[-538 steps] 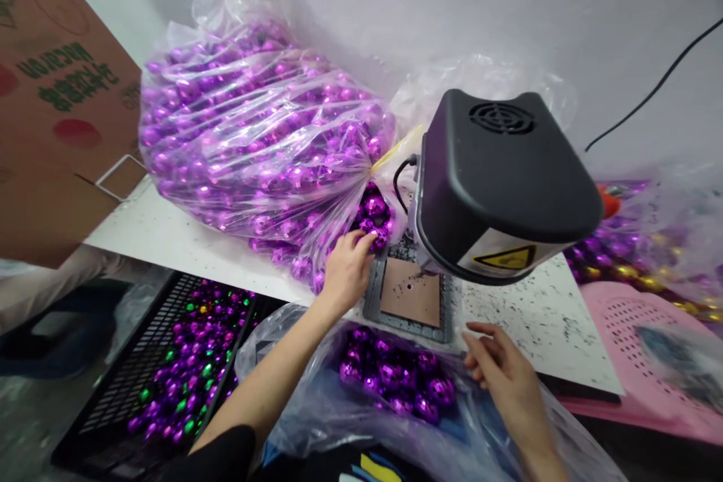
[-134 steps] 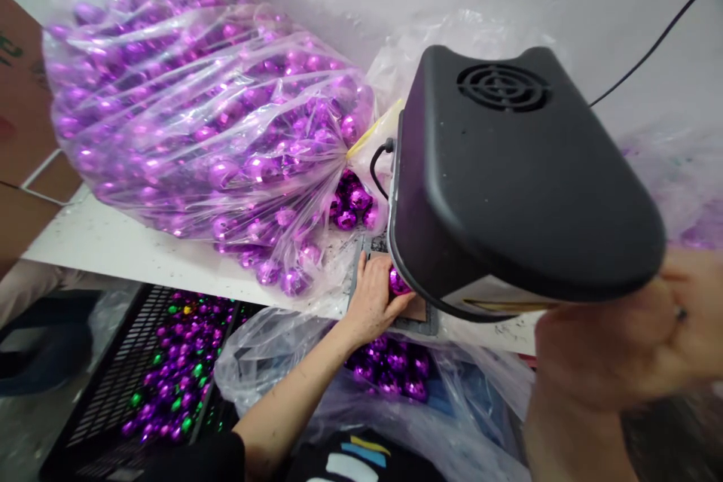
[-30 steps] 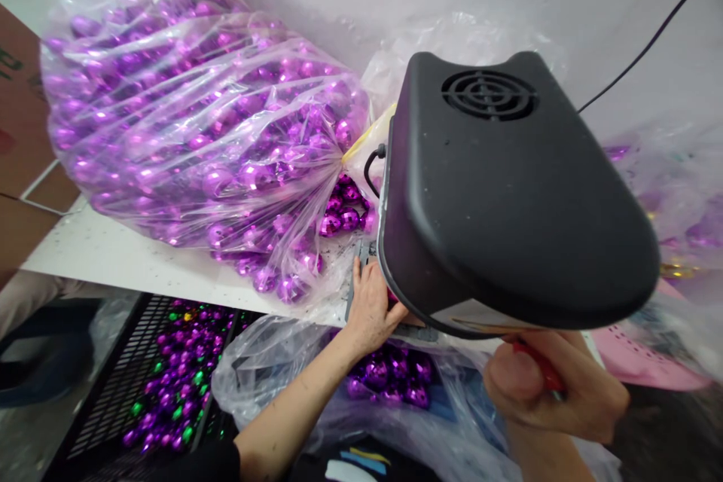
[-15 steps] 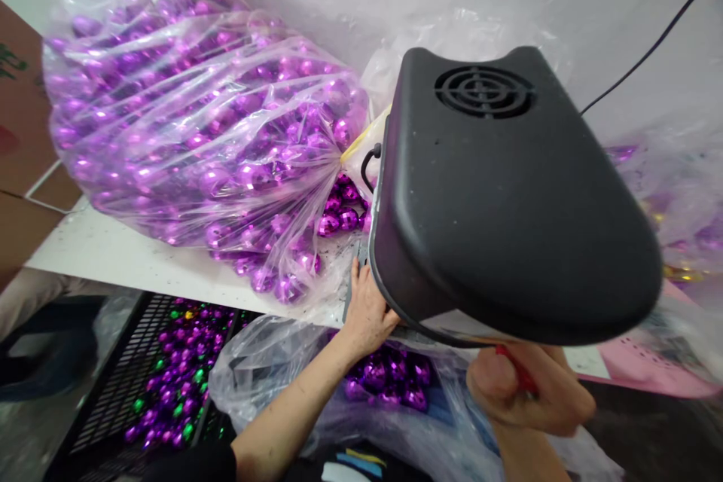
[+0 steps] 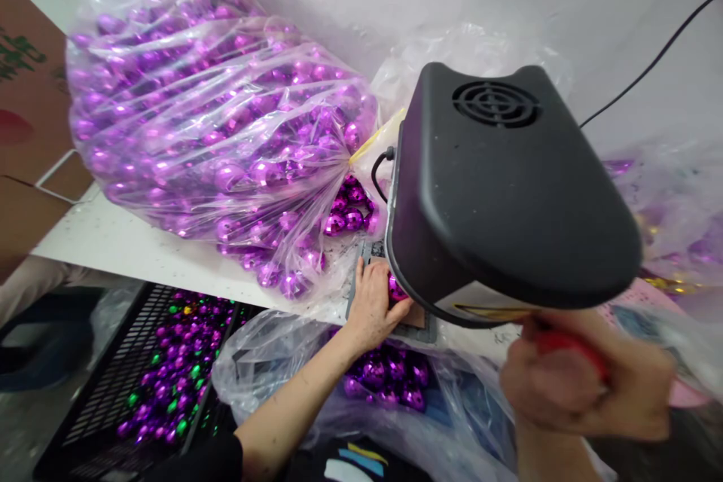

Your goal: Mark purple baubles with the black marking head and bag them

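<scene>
A black machine housing with a round vent on top stands before me over a flat grey base. My left hand lies at the base, its thumb and fingers curved round a shiny purple faceted ball. The housing covers part of that ball. At the machine's right front, my right hand is wrapped round a red handle; motion blurs it a little. More purple faceted balls lie in clear plastic over my lap, just below the base.
A large tied clear bag of purple balls fills the left of the white table. Loose purple balls lie behind the base. Below left is a black crate with purple and green balls. A cardboard box stands far left.
My right hand and the red handle have moved right and look larger. The purple ball by my left hand now shows. The whole view has shifted slightly.
</scene>
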Demonstrator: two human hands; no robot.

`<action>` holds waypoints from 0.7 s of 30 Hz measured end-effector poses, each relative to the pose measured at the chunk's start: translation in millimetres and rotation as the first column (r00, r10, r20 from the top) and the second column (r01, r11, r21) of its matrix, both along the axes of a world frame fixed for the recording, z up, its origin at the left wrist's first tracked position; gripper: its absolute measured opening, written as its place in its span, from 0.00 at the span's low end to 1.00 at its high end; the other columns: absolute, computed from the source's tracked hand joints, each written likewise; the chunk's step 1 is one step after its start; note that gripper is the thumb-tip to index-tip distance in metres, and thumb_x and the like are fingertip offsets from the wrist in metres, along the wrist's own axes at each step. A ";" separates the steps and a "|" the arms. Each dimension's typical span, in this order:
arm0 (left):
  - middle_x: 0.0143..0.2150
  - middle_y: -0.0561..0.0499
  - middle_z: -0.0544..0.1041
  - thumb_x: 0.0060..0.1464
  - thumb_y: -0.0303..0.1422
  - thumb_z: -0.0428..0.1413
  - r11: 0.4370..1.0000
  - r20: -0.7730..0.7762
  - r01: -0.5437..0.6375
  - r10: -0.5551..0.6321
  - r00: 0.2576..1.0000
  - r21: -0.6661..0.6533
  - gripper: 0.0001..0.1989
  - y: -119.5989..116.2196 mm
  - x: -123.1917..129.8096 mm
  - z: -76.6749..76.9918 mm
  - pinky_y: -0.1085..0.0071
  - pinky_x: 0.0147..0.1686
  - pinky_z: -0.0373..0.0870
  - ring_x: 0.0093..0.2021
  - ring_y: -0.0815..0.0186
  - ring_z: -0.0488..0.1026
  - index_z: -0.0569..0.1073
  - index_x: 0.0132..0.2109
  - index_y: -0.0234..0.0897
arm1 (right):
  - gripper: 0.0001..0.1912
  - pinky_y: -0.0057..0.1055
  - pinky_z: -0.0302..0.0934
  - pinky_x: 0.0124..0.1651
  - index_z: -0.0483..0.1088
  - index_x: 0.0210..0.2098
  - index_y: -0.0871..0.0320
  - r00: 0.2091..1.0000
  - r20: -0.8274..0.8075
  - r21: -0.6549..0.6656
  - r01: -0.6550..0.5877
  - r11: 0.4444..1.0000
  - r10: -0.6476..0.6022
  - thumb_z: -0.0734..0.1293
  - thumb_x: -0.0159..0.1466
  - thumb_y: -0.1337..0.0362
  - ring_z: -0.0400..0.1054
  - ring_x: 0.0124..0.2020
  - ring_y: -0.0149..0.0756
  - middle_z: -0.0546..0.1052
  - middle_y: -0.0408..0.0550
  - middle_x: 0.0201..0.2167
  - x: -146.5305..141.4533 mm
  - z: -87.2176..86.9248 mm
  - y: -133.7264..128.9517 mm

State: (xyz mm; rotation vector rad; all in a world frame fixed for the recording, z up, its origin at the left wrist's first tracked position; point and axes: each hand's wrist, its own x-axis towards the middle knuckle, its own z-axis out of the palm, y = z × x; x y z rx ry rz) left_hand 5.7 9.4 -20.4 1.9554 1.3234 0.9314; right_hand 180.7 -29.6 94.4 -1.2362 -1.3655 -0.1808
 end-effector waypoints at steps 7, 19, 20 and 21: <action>0.54 0.40 0.75 0.60 0.37 0.58 0.987 -0.017 0.065 -0.063 0.998 0.144 0.24 -27.4 -14.5 -4.2 0.39 0.66 0.55 0.56 0.52 0.71 0.65 0.61 0.38 | 0.15 0.26 0.50 0.26 0.68 0.27 0.58 0.981 -0.193 0.022 -0.016 1.000 0.020 0.61 0.67 0.59 0.58 0.21 0.21 0.64 0.37 0.18 -9.3 65.7 54.0; 0.55 0.40 0.74 0.65 0.34 0.51 0.917 -0.271 0.143 -0.040 0.962 0.372 0.16 -15.2 -50.2 16.8 0.48 0.62 0.62 0.57 0.53 0.69 0.69 0.58 0.38 | 0.25 0.31 0.42 0.27 0.63 0.23 0.58 0.988 -0.103 0.011 0.114 0.993 -0.112 0.60 0.66 0.45 0.52 0.22 0.24 0.58 0.39 0.17 -6.5 65.5 56.2; 0.55 0.40 0.74 0.63 0.27 0.49 0.909 -0.341 0.070 0.082 0.936 0.412 0.16 8.6 -58.6 20.8 0.48 0.61 0.63 0.57 0.52 0.68 0.70 0.57 0.38 | 0.25 0.31 0.42 0.27 0.65 0.24 0.58 0.988 -0.111 0.009 0.113 0.994 -0.111 0.60 0.66 0.44 0.52 0.22 0.24 0.59 0.39 0.17 -6.7 65.6 55.9; 0.58 0.39 0.72 0.61 0.23 0.49 0.907 -0.438 0.024 0.180 0.881 0.421 0.19 32.0 -66.6 24.1 0.46 0.61 0.61 0.60 0.50 0.66 0.71 0.57 0.38 | 0.25 0.31 0.42 0.27 0.65 0.25 0.58 0.987 -0.115 0.003 0.112 0.994 -0.111 0.59 0.67 0.44 0.52 0.22 0.24 0.59 0.39 0.17 -7.0 65.6 55.4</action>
